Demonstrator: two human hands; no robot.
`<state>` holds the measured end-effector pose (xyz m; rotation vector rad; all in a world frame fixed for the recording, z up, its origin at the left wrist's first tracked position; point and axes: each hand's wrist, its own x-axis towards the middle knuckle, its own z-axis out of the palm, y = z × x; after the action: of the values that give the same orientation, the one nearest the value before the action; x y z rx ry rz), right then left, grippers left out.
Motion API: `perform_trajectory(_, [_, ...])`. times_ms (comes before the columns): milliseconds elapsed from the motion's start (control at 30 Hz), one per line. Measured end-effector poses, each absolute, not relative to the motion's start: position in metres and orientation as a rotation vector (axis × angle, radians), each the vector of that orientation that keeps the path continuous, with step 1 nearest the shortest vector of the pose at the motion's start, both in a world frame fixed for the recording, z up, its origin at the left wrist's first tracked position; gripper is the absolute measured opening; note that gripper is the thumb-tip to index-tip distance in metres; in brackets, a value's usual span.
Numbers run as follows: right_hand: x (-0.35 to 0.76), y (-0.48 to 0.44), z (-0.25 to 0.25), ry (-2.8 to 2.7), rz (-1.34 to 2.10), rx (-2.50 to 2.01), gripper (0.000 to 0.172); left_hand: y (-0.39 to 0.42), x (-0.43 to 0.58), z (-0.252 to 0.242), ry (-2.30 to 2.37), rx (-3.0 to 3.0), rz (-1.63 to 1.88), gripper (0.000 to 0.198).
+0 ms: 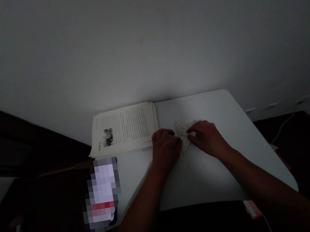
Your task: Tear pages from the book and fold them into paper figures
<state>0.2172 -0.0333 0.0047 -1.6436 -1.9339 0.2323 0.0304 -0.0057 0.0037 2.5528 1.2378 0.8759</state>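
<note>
A small piece of folded printed paper (183, 138) lies on the white table (206, 171), near its middle. My left hand (164, 146) rests on the paper's left side with its fingers curled and pressed down on it. My right hand (207, 137) presses on the paper's right side, fingers bent and together. Both hands cover part of the paper, so its full shape is hidden.
A stack of printed pages (124, 129) with text and a small picture lies at the table's back left. A blurred rectangular object (102, 194) sits at the table's left edge. The wall (141, 35) stands behind. A cable (281, 126) runs off to the right in the dark.
</note>
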Motion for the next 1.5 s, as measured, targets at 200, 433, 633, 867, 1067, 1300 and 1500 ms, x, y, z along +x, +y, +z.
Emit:
perform_trajectory(200, [0.217,-0.035,0.002,-1.940,0.161,-1.734,0.018,-0.008,0.032,0.003,1.275,2.547,0.860,0.013])
perform_trajectory(433, [0.218,-0.032,0.000,-1.945,0.192,-1.747,0.016,-0.008,0.031,0.009,1.387,2.561,0.667,0.025])
perform_trajectory(633, [0.219,-0.030,-0.001,-1.919,0.225,-1.754,0.016,0.000,0.028,0.010,1.394,2.571,0.528,0.036])
perform_trajectory(867, [0.219,-0.031,0.001,-1.905,0.244,-1.780,0.016,0.012,0.024,0.013,1.359,2.575,0.280,0.059])
perform_trajectory(1067, [0.219,-0.030,0.003,-1.900,0.266,-1.805,0.017,0.028,0.023,0.017,1.275,2.564,0.141,0.084])
perform_trajectory(1300, [0.217,-0.029,0.005,-1.900,0.279,-1.822,0.016,0.030,0.024,0.024,1.257,2.534,0.086,0.103])
perform_trajectory(1500, [0.221,-0.030,0.006,-1.871,0.216,-1.857,0.015,0.029,0.023,0.022,1.251,2.524,0.107,0.104])
